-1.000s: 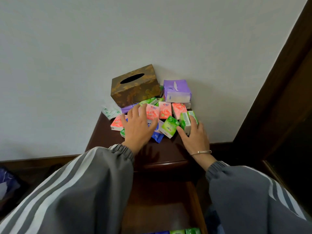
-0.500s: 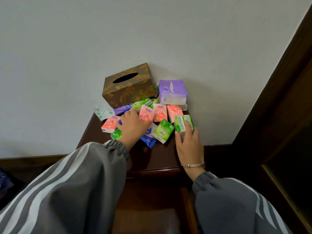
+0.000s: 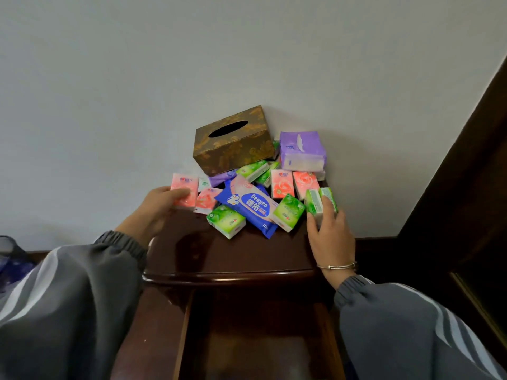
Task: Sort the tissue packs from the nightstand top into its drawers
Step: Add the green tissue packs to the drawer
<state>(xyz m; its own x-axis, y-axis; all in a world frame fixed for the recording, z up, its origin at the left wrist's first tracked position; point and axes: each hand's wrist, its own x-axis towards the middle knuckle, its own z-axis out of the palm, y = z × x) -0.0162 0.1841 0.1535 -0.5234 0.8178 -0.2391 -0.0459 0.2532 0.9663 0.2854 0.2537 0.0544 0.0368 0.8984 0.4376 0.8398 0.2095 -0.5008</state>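
Several small tissue packs in pink, green, purple and blue lie heaped at the back of the dark wooden nightstand top (image 3: 225, 256). My left hand (image 3: 153, 212) pinches a pink pack (image 3: 184, 193) at the heap's left edge, lifted off the pile. My right hand (image 3: 330, 234) grips a green pack (image 3: 319, 201) standing on its edge at the right side. A long blue wipes pack (image 3: 251, 205) lies across the middle, with green packs (image 3: 226, 220) beside it. Below the top, a drawer (image 3: 255, 341) stands pulled out; its inside is dark.
A brown patterned tissue box (image 3: 233, 142) and a bigger purple tissue pack (image 3: 303, 150) stand against the grey wall behind the heap. A dark wooden frame (image 3: 461, 187) rises at the right. A bluish bag (image 3: 11, 259) sits on the floor at left.
My left hand came off the middle of the heap and moved left with a pink pack, uncovering the blue wipes pack. My right hand closed round the green pack at right.
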